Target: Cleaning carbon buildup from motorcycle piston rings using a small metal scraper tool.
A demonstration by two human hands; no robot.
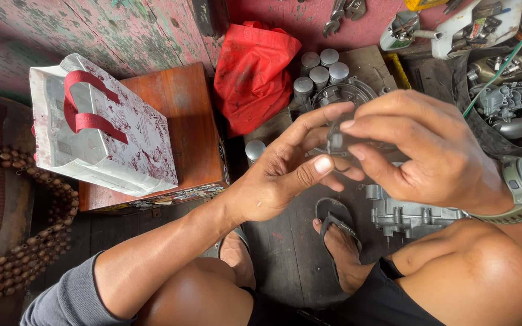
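Both grips close on one small dark metal part (338, 142) at centre frame: the left hand (285, 175) cradles it from below while the right hand (430, 151) pinches its top edge, raised near eye level above the grey engine casing (409, 216) on the floor.

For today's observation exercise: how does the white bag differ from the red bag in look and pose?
The white bag is patterned and stiff, with red strap handles; the red bag is plain and crumpled. The white bag lies on the wooden box; the red bag slumps against the wall beside the metal cylinders. Both sit apart from the hands.
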